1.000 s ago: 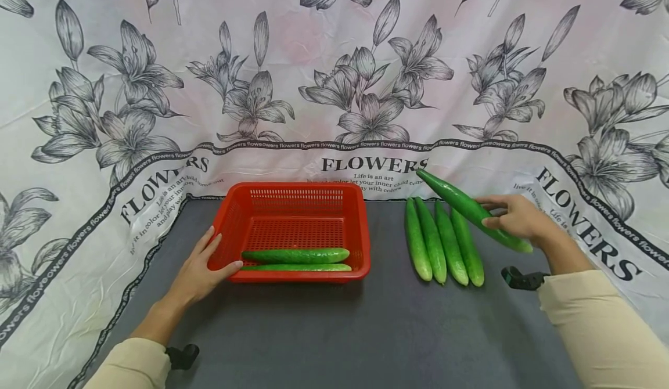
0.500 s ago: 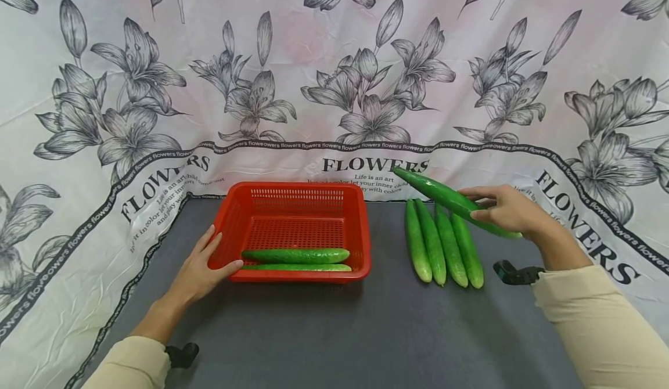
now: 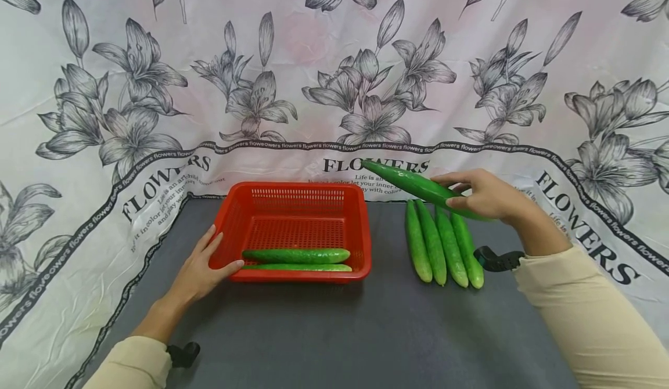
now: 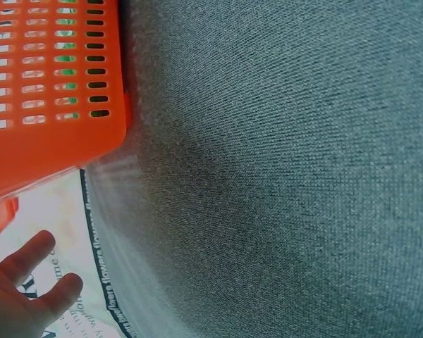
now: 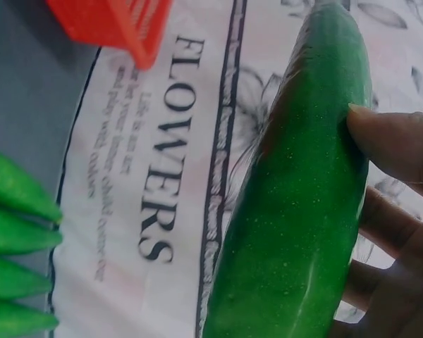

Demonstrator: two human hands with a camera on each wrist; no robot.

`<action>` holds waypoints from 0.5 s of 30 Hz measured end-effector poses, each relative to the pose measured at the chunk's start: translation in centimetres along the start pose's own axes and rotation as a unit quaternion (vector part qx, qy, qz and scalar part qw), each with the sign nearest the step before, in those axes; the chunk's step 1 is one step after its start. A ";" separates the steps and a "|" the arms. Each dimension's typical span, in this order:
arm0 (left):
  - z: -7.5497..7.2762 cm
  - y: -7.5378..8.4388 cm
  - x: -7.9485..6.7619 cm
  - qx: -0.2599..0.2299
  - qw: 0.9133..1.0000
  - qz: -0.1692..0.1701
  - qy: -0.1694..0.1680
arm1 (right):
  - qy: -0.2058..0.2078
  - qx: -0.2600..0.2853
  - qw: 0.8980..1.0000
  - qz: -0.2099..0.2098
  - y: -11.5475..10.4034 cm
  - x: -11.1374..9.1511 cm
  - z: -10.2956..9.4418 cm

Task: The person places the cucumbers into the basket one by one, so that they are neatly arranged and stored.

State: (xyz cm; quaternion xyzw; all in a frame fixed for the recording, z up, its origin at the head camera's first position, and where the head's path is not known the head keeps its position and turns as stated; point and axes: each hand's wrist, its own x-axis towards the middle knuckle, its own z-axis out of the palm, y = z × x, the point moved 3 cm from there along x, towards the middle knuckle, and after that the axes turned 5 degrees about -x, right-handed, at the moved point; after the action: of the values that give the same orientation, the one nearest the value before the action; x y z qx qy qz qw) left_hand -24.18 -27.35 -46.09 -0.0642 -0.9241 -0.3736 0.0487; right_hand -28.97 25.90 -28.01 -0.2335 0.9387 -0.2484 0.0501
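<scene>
My right hand (image 3: 483, 194) grips a long green cucumber (image 3: 405, 181) near its thicker end, raised above the table. Its tapered tip points left toward the basket. Up close in the right wrist view, thumb and fingers hold that cucumber (image 5: 296, 183) along one side. On the left, my left hand (image 3: 193, 276) rests at the near left corner of a red plastic basket (image 3: 364, 226), fingers spread and fairly straight along its wall, thumb at the front rim. Inside the basket, two cucumbers (image 3: 298, 255) lie side by side along the front wall.
Several more cucumbers (image 3: 430, 244) lie in a row on the grey tabletop (image 3: 334, 337), right of the basket. Behind the table hangs a white flower-printed cloth (image 3: 292, 110), which also runs down both sides.
My right hand has carried the cucumber leftward and slightly up, from right of the row to above its far end. The left hand and basket have stayed in place.
</scene>
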 end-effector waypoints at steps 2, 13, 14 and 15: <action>0.0 0.0 -0.1 0.001 1.000 -0.001 0.001 | -0.004 0.004 1.000 -0.009 -0.7 0.4 0.1; 0.1 -0.3 -0.2 0.002 1.000 0.000 0.004 | -0.007 0.004 0.999 -0.034 -3.7 2.7 1.0; 0.1 -0.3 -0.1 0.002 1.000 0.000 0.003 | -0.008 0.003 0.999 -0.036 -3.9 3.0 1.1; 0.1 -0.3 -0.1 0.002 1.000 0.000 0.002 | -0.008 0.004 0.999 -0.039 -4.2 3.2 1.1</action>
State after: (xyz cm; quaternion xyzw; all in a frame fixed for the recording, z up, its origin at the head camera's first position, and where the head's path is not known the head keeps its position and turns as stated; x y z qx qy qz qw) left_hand -24.14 -27.51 -46.35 -0.0629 -0.9247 -0.3719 0.0509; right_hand -29.86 20.71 -26.87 -0.2716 0.9276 -0.2518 0.0492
